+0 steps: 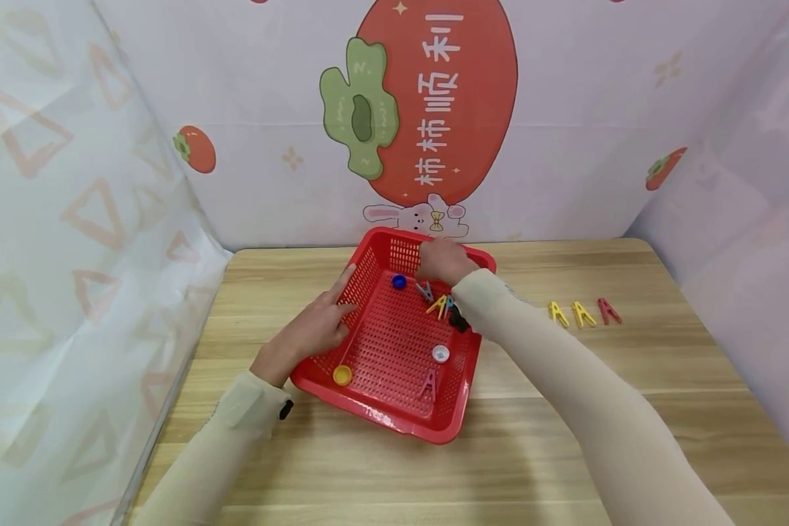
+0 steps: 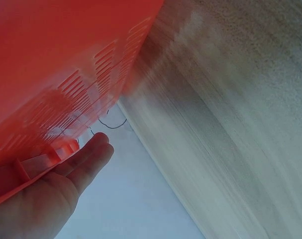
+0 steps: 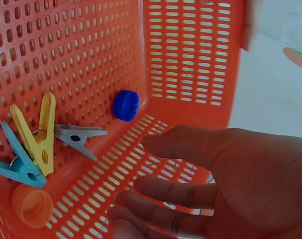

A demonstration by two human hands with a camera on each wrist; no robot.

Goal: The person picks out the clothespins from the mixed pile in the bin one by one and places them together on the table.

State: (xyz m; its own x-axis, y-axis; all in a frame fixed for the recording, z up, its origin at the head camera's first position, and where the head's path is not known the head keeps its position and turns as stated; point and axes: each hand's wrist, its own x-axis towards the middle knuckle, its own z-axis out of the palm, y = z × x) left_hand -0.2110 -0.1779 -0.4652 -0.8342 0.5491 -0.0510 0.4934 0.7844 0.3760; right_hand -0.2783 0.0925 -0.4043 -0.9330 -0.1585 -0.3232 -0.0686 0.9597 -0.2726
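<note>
Sorting through a red perforated basket (image 1: 394,409) on a wooden table (image 1: 565,453), a person reaches the right hand (image 1: 442,261) into its far corner while the left hand (image 1: 315,329) steadies the near-left wall, fingers straight and pressed flat against the plastic. The right hand's grip is loosely spread and holds nothing, its fingers (image 3: 190,149) half-curled above the basket floor. Just ahead of those fingertips sits a blue bottle cap (image 3: 126,105); to their left lie a grey clothespin (image 3: 80,137), a yellow clothespin (image 3: 39,132), a light-blue clothespin (image 3: 16,167) and an orange cap (image 3: 31,205). Nearer the wrist, the head view shows a white cap (image 1: 440,353), a yellow cap (image 1: 342,375) and a pink clothespin (image 1: 429,383) on the basket floor. Well to the right of the working hand, outside the basket, two yellow pegs (image 1: 569,313) and a red peg (image 1: 608,311) lie in a neat row on the table. Judging by that row, three pegs appear sorted out, with four pegs and all the caps left inside.
</note>
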